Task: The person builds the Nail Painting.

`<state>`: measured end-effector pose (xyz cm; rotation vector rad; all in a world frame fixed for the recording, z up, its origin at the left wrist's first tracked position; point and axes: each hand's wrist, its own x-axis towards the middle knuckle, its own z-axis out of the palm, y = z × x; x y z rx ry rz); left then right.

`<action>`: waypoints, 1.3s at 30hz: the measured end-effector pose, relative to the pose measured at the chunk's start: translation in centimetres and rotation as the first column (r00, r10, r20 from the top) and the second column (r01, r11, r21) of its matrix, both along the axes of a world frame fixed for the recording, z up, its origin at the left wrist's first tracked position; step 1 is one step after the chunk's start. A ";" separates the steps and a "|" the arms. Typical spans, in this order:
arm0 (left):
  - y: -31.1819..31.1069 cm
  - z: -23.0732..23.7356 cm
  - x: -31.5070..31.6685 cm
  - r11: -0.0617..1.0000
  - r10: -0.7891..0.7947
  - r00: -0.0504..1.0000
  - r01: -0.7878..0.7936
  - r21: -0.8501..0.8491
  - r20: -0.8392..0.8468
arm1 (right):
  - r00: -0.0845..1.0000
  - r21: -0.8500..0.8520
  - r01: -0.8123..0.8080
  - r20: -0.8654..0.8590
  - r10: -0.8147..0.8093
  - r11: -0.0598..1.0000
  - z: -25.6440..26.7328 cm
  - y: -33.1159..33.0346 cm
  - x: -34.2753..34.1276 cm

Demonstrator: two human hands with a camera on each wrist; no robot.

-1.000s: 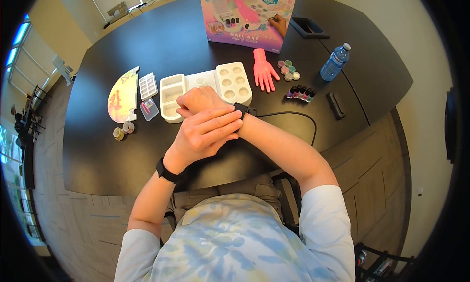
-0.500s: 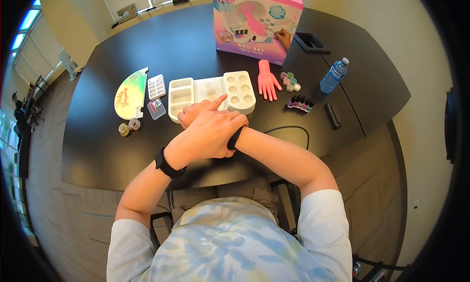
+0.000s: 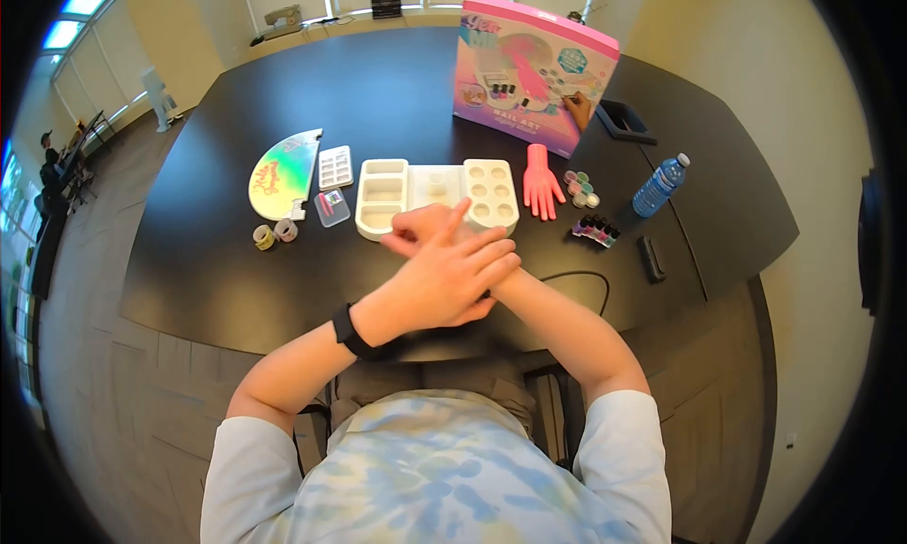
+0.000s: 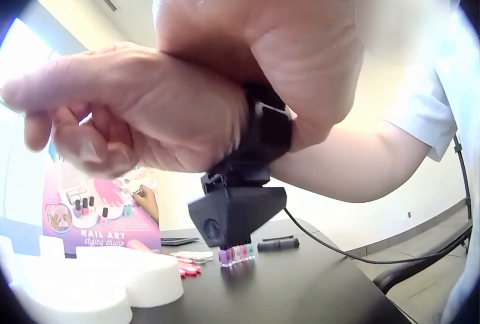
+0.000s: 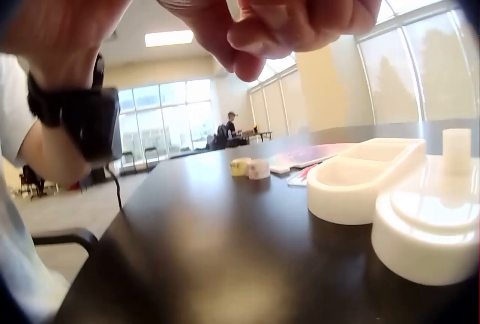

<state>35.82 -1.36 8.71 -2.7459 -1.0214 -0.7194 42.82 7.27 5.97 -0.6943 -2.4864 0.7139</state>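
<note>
My left hand (image 3: 430,281) lies across my right wrist in the head view, fingers over its back and thumb on the near side. It holds the black band (image 4: 268,125), which carries a small camera (image 4: 225,215). My right hand (image 3: 430,224) is half hidden beneath it. In the left wrist view the right hand's fingers (image 4: 82,140) are loosely bent and hold nothing. Just beyond both hands stands a white nail-art tray (image 3: 385,166) with compartments and round wells. A pink model hand (image 3: 540,180) lies to its right.
Left of the tray lie a rainbow panel (image 3: 286,175), a small white case (image 3: 335,168), a clear box (image 3: 333,207) and two little jars (image 3: 275,233). Rightward are glitter pots (image 3: 581,189), nail polish bottles (image 3: 596,230), a water bottle (image 3: 660,186) and the kit box (image 3: 537,76).
The head view has shifted, so the tabletop things appear lower and further right. My left hand's fingers have changed position over the right wrist, and both hands stay crossed.
</note>
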 end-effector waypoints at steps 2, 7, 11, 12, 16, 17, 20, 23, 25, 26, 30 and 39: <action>-0.9 -0.3 0.5 0.998 -0.006 1.000 0.004 0.069 0.026 | 0.997 -0.015 0.021 -0.077 -0.022 1.000 -0.2 0.0 -0.1; -2.4 1.7 2.2 0.978 0.027 0.992 -0.052 -0.202 -0.127 | 0.968 0.490 0.198 -0.236 -0.089 0.849 -0.3 -2.1 -1.1; -2.4 1.7 2.2 0.976 -0.137 0.977 0.162 -0.148 0.165 | 0.981 0.591 0.165 -0.181 -0.070 0.790 -0.7 -0.2 1.3; -2.2 2.5 1.6 0.951 -0.152 0.949 0.217 -0.220 0.277 | 0.964 0.541 0.194 -0.261 -0.055 0.819 0.3 0.4 2.8; 1.2 5.5 -6.4 0.953 0.260 0.764 -0.105 -0.283 0.591 | 0.907 0.336 0.349 -0.354 -0.226 0.875 2.3 2.9 9.3; 3.2 5.0 -10.2 0.918 0.382 0.687 -0.201 -0.343 0.619 | 0.893 0.308 0.388 -0.360 -0.271 0.869 2.9 3.4 10.6; 6.5 2.4 -24.5 0.671 0.740 0.474 -0.478 -0.566 0.477 | 0.889 0.333 0.404 -0.361 -0.281 0.852 4.4 5.3 12.9; 3.6 2.4 -30.4 0.390 0.921 0.240 -0.605 -0.694 0.307 | 0.909 0.374 0.375 -0.329 -0.256 0.848 7.7 6.3 13.1; 2.0 0.9 -32.8 0.258 0.963 0.115 -0.666 -0.700 0.246 | 0.927 0.408 0.338 -0.299 -0.225 0.848 10.0 6.9 12.0; 1.4 0.5 -33.4 0.171 0.984 0.073 -0.648 -0.742 0.164 | 0.926 0.363 0.315 -0.320 -0.200 0.877 11.3 7.3 10.9; 1.1 -2.4 -37.5 0.031 0.997 0.071 -0.647 -0.761 -0.020 | 0.931 0.266 0.249 -0.331 -0.155 0.931 14.9 9.6 4.3; 2.2 -4.4 -39.9 0.199 0.974 0.111 -0.024 -0.980 0.196 | 0.946 0.341 -0.010 0.307 -0.101 0.940 10.8 19.8 -15.5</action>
